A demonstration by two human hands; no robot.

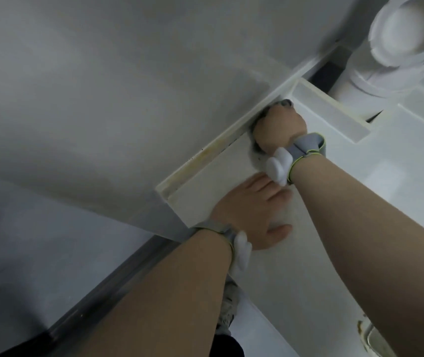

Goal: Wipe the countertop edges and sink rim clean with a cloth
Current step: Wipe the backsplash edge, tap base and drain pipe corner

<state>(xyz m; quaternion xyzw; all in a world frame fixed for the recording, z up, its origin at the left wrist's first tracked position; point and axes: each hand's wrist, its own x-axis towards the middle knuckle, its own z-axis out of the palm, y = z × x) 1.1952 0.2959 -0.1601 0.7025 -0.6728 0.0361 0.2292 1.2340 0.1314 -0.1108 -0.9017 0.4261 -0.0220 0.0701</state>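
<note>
My right hand is closed on a dark grey cloth, pressing it into the back corner where the white countertop meets the grey wall. Only small bits of the cloth show above and below the fist. The raised back edge of the countertop carries yellowish stains and dark specks. My left hand lies flat on the countertop near its left end, fingers spread, holding nothing. Both wrists wear grey straps with white tags.
A white toilet stands at the upper right, behind a notch in the countertop. The grey wall fills the left and top. A dark threshold strip runs along the floor at lower left. A stained sink rim shows at the lower right.
</note>
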